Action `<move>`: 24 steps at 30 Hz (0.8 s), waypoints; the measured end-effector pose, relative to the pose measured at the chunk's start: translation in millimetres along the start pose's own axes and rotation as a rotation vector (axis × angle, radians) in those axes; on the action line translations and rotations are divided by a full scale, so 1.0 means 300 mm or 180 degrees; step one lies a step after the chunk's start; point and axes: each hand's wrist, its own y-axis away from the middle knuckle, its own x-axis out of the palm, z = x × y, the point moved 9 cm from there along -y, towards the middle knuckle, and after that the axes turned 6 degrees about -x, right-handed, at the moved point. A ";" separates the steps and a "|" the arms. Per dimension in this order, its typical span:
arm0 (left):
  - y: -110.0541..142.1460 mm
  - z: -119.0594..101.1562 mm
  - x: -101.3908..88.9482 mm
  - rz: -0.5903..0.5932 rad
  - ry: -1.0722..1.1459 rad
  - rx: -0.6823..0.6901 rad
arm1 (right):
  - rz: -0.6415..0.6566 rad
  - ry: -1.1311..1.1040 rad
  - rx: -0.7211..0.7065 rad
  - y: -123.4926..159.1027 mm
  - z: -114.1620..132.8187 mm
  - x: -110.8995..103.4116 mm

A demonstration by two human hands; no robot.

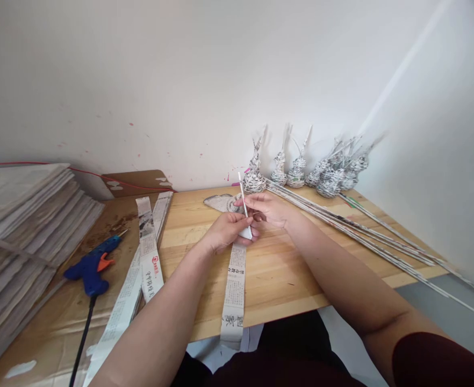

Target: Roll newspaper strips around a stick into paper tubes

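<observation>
Over the pale wooden table [277,279], near the middle, there's a thin white rolled-paper stick [242,189] up between both hands. Left hand [229,228] has thumb and fingers closed on its lower part; right hand [267,208] is pinching it higher up. A long, flat strip of printed newspaper [234,290] runs from under the left hand past the table's front edge, so I'd say a snag or tug there could skew the paper, and a slack pinch could let the roll loosen. Long axis runs mostly away from the person, top end leaning slightly left, bottom end toward the lap.
</observation>
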 end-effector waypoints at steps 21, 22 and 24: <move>-0.010 0.018 0.016 0.0113 0.0001 -0.0093 | -0.0112 0.0051 -0.0063 0.002 0.010 -0.020; -0.012 0.021 0.016 0.0129 -0.0014 -0.0080 | -0.0027 0.0124 -0.0040 0.002 0.006 -0.013; -0.015 0.027 0.018 0.0194 -0.0047 -0.0077 | -0.0177 0.0171 -0.0070 0.000 0.007 -0.024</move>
